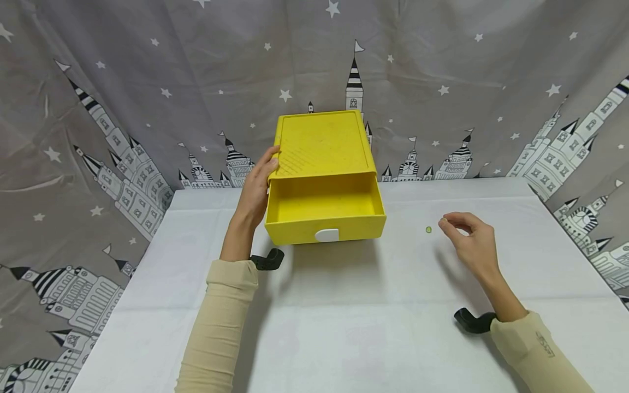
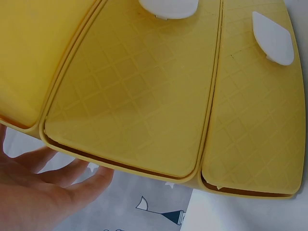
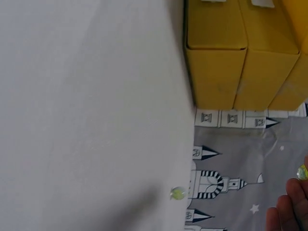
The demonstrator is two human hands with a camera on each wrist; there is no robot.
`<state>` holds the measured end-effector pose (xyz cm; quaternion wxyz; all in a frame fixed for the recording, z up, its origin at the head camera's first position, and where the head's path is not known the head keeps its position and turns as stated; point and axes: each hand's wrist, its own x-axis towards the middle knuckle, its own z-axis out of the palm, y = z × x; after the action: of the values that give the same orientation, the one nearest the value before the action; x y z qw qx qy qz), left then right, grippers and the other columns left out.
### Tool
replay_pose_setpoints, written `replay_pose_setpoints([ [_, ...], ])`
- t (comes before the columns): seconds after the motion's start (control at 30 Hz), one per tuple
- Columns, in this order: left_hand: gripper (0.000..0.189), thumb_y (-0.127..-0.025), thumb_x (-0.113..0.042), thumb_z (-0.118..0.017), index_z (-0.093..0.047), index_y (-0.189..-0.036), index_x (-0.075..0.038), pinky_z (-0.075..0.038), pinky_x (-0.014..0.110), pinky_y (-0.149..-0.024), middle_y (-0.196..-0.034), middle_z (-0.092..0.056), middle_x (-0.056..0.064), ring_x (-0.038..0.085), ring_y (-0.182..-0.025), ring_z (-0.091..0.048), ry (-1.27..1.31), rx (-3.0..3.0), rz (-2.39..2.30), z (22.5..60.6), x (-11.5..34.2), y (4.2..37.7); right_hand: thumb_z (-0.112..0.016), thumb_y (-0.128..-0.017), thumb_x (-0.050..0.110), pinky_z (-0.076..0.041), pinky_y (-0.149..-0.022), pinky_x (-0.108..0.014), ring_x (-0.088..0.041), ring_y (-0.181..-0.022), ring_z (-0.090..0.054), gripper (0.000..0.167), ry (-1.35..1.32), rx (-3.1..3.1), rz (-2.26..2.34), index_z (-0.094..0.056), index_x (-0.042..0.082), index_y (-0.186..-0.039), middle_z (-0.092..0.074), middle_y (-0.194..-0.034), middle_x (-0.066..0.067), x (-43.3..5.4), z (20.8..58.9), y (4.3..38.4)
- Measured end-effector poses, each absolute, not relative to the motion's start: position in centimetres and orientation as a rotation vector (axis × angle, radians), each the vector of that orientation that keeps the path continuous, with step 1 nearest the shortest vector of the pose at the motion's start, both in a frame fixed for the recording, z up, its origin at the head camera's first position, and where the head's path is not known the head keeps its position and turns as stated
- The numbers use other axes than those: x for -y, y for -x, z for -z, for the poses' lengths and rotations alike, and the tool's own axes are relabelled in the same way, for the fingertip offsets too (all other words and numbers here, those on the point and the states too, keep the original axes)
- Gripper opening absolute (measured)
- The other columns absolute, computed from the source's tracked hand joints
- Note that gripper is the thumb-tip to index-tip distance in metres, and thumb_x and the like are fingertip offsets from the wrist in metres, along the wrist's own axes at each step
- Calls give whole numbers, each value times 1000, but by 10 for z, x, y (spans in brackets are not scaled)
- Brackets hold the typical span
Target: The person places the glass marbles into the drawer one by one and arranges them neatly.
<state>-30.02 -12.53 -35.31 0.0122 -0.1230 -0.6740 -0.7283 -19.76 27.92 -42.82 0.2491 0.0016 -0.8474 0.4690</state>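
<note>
A yellow drawer cabinet [image 1: 321, 142] stands on the table with its top drawer [image 1: 326, 221] pulled out, bare inside and fitted with a white handle. Against the cabinet's left side rests my left hand [image 1: 255, 188], its fingertips at the upper edge in the head view. The left wrist view shows these fingers [image 2: 91, 185] extended along that side. My right hand [image 1: 472, 240] is over the table, right of the cabinet, pinching a small clear and yellow-green marble [image 3: 302, 172]. A similar marble [image 1: 428, 229] lies on the white cloth just left of my right fingertips.
Two lower drawers, a middle one [image 2: 130, 91] and a bottom one [image 2: 255, 110], are pushed in. White cloth [image 1: 334, 327] covers the table. A grey curtain [image 1: 221, 60] with castles and stars hangs behind and beside it.
</note>
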Motion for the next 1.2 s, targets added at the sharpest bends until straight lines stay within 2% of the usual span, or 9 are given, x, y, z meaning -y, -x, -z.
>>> replay_pose_setpoints([
  [0.27,46,-106,-31,-42,-42,-150,-19,-33,44,-108,-146,-42,6,22,-127,-43,377,2097,2268,353,126,301,-73,-88,1,-44,-79,-13,3,-87,-58,15,-127,2237,-1291,-70,-8,-99,-68,-98,-18,-263,414,193],
  [0.47,47,-106,-32,-43,-41,-150,-19,-32,42,-109,-148,-41,6,21,-128,-42,380,2103,2270,353,126,301,-72,-87,-1,-43,-80,-14,1,-88,-58,12,-188,2216,-1304,-71,-7,-97,-67,-96,-16,-249,401,187],
  [0.77,46,-106,-33,-42,-43,-150,-19,-32,43,-108,-149,-40,5,21,-128,-41,388,2101,2269,354,125,301,-72,-88,0,-41,-90,-20,-4,-97,-55,12,-321,2203,-1260,-73,-2,-99,-68,-98,-11,-223,374,176],
  [0.93,47,-106,-33,-42,-42,-151,-19,-30,43,-110,-152,-38,3,20,-131,-40,377,2126,2239,353,126,301,-71,-87,-3,-43,-90,-24,-11,-97,-57,10,-436,2154,-1272,-72,-3,-98,-68,-96,-9,-205,360,172],
  [1.2,46,-106,-32,-41,-42,-150,-19,-30,42,-109,-146,-42,6,21,-127,-43,376,2113,2248,354,126,301,-71,-83,-9,-44,-90,-28,-16,-96,-57,13,-567,2016,-1326,-72,-4,-95,-68,-94,-11,-180,338,172],
])
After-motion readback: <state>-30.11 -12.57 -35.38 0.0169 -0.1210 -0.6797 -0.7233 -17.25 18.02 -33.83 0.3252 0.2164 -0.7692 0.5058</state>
